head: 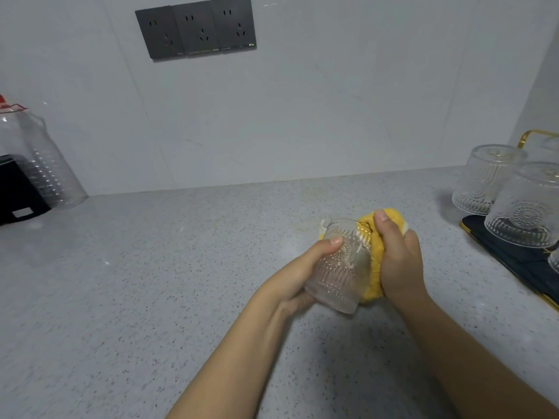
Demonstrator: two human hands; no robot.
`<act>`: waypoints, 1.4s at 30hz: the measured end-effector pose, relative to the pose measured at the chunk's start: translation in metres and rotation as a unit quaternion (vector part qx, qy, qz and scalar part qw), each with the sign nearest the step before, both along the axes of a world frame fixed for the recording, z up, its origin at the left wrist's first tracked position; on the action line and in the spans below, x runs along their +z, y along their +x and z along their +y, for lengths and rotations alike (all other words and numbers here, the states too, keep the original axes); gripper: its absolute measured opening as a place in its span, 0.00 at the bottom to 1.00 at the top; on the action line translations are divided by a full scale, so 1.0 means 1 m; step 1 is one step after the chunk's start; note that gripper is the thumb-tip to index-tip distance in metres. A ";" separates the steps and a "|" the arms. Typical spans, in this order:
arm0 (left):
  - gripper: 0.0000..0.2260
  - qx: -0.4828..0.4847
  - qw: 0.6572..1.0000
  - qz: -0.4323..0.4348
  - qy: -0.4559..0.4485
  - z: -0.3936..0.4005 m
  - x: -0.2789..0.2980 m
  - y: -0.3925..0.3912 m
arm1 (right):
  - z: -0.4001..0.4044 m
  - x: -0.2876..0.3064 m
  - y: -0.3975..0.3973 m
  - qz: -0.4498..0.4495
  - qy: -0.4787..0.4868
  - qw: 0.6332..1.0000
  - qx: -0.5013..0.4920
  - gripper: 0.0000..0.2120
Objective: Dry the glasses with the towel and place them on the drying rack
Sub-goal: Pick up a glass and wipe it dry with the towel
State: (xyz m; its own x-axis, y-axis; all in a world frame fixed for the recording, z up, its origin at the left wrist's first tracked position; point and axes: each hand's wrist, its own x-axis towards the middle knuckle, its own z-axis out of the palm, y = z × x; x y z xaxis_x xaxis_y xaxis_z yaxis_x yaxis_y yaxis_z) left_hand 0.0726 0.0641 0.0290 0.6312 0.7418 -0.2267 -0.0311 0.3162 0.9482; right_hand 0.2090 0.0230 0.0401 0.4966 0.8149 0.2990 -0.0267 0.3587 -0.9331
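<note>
My left hand [302,275] grips a clear ribbed glass [340,267], tilted with its mouth pointing up and away. My right hand [399,261] squeezes a yellow towel [373,267] against the glass's right side and rim. Both are held just above the grey speckled counter. At the right edge sits the drying rack [514,258], a dark tray with gold trim and a gold handle. Two patterned glasses [487,179] [527,207] stand upside down on it, and parts of other glasses show at the frame's edge.
A clear plastic jug [45,164] with a red lid and a black box [18,192] stand at the far left by the wall. Dark wall sockets [196,28] are mounted above. The grey counter [151,267] spreads wide to the left of my hands.
</note>
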 end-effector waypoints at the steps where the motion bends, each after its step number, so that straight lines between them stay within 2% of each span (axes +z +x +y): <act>1: 0.18 -0.006 1.000 -0.009 -0.025 -0.001 0.001 0.000 | 0.001 -0.001 0.000 -0.008 -0.003 1.000 -0.016 0.21; 3: 0.19 0.007 1.000 0.000 -0.027 -0.001 0.001 0.003 | 0.005 -0.003 0.000 -0.029 -0.018 0.998 -0.059 0.23; 5: 0.24 0.037 0.999 0.006 0.000 -0.001 0.001 0.005 | 0.010 -0.005 0.001 -0.036 -0.049 0.992 -0.113 0.23; 7: 0.31 0.064 0.995 0.035 0.074 -0.001 -0.002 0.006 | 0.015 -0.004 0.006 -0.021 -0.092 0.983 -0.157 0.23; 9: 0.35 0.082 0.975 0.088 0.188 -0.004 -0.008 0.009 | 0.020 -0.003 0.011 0.001 -0.125 0.976 -0.180 0.22; 11: 0.35 0.114 0.946 0.121 0.277 -0.007 -0.015 0.015 | 0.022 -0.004 0.013 0.006 -0.134 0.973 -0.188 0.22; 12: 0.33 0.131 0.940 0.118 0.292 -0.007 -0.017 0.017 | 0.022 -0.005 0.013 0.005 -0.131 0.973 -0.188 0.22; 14: 0.30 0.149 0.949 0.083 0.263 -0.005 -0.017 0.019 | 0.020 -0.006 0.011 -0.012 -0.118 0.976 -0.182 0.22; 15: 0.28 0.149 0.962 0.055 0.221 -0.005 -0.014 0.019 | 0.019 -0.006 0.009 -0.022 -0.105 0.978 -0.178 0.22; 17: 0.23 0.124 0.989 -0.023 0.080 -0.003 -0.010 0.019 | 0.016 -0.006 0.005 -0.040 -0.066 0.983 -0.169 0.22; 19: 0.19 0.068 0.993 -0.075 -0.062 -0.005 -0.006 0.016 | 0.015 -0.006 0.002 -0.068 -0.030 0.983 -0.166 0.22; 20: 0.21 0.047 0.993 -0.069 -0.081 -0.005 -0.006 0.015 | 0.015 -0.006 0.002 -0.073 -0.024 0.983 -0.167 0.22; 22: 0.24 0.038 0.999 -0.026 -0.027 -0.005 -0.009 0.015 | 0.015 -0.005 0.004 -0.050 -0.038 0.982 -0.177 0.22; 24: 0.21 0.069 0.992 0.022 0.101 -0.006 -0.011 0.018 | 0.017 -0.004 0.009 -0.010 -0.072 0.979 -0.192 0.21; 26: 0.29 0.119 0.959 0.087 0.243 -0.005 -0.019 0.019 | 0.019 -0.003 0.013 0.009 -0.093 0.976 -0.197 0.21; 28: 0.30 0.154 0.928 0.114 0.320 -0.003 -0.026 0.021 | 0.019 -0.002 0.014 0.007 -0.098 0.976 -0.196 0.21; 29: 0.28 0.163 0.926 0.107 0.324 -0.003 -0.027 0.020 | 0.019 -0.002 0.013 0.000 -0.097 0.976 -0.193 0.21; 31: 0.23 0.168 0.946 0.058 0.270 -0.004 -0.024 0.021 | 0.018 -0.003 0.012 -0.019 -0.090 0.978 -0.185 0.22; 32: 0.20 0.161 0.964 0.020 0.212 -0.006 -0.019 0.022 | 0.017 -0.004 0.011 -0.032 -0.081 0.979 -0.182 0.22; 34: 0.17 0.117 0.992 -0.035 0.036 -0.006 -0.014 0.022 | 0.017 -0.007 0.007 -0.063 -0.047 0.981 -0.179 0.23; 35: 0.21 0.083 0.995 -0.042 -0.047 -0.007 -0.011 0.021 | 0.016 -0.008 0.006 -0.078 -0.032 0.981 -0.176 0.23; 36: 0.24 0.059 0.993 -0.037 -0.091 -0.006 -0.010 0.019 | 0.016 -0.009 0.005 -0.084 -0.024 0.981 -0.176 0.23; 38: 0.28 0.045 0.997 0.003 -0.058 -0.003 -0.012 0.018 | 0.016 -0.008 0.006 -0.067 -0.025 0.981 -0.180 0.22; 40: 0.28 0.068 0.996 0.022 0.044 -0.006 -0.012 0.019 | 0.017 -0.007 0.010 -0.042 -0.039 0.979 -0.193 0.22; 42: 0.26 0.102 0.982 0.036 0.156 -0.009 -0.014 0.022 | 0.019 -0.005 0.014 -0.021 -0.067 0.977 -0.203 0.22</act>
